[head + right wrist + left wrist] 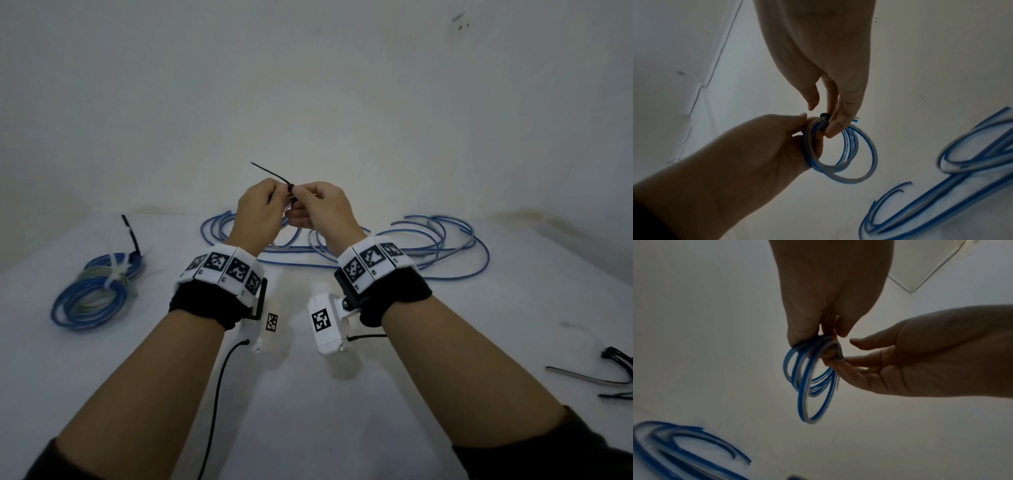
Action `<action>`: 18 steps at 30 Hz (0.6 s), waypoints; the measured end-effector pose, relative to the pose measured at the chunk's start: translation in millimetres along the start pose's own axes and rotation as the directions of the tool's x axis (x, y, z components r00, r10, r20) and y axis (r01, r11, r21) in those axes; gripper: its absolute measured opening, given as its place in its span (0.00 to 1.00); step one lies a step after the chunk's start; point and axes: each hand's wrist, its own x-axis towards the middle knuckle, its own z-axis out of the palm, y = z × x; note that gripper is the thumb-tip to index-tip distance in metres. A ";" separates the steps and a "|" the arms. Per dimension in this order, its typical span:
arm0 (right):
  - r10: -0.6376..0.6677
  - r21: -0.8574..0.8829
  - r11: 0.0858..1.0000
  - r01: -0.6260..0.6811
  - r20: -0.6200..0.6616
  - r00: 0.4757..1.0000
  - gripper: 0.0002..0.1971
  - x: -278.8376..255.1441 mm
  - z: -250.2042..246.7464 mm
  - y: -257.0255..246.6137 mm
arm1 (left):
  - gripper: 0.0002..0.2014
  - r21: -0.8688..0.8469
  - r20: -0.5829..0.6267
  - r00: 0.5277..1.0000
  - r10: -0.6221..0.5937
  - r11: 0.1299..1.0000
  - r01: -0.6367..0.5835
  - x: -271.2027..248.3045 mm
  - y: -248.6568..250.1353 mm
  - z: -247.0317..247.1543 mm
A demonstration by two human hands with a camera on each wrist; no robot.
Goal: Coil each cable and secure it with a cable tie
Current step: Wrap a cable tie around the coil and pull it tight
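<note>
Both hands raised above the table (342,428), close together. Left hand (257,213) grips a small blue-and-grey cable coil (812,379), fingers curled round the top of the bundle; coil hangs below the fingers. Right hand (323,209) pinches a black cable tie (274,177) at the bundle, thumb and forefinger pressed together on the tie head; other fingers loosely curled. Tie tail sticks up and away to the left of the left hand. Tie appears looped round the coil, though motion blur prevents confirmation. Beyond both hands: loose blue cable (428,246), uncoiled. Well left of left hand: a coiled bundle (92,294), tied w/ white tie. Far right of right hand: spare black ties (609,377).
</note>
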 end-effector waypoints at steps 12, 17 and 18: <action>0.084 0.174 0.977 -0.120 0.199 0.976 0.08 -13.9 86.7 0.1 | 0.18 0.294 0.102 0.978 -0.180 0.945 0.143 -15.2 -32.9 -131.8; 0.148 0.326 0.905 -0.274 0.361 0.921 0.04 -26.9 133.1 1.1 | 0.16 0.060 0.159 0.913 -0.375 0.927 0.370 -23.7 -56.9 -183.4; 0.161 0.326 0.900 -0.291 0.372 0.914 0.03 -28.6 142.1 2.9 | 0.15 0.075 0.139 0.912 -0.385 0.923 0.378 -25.5 -60.7 -191.3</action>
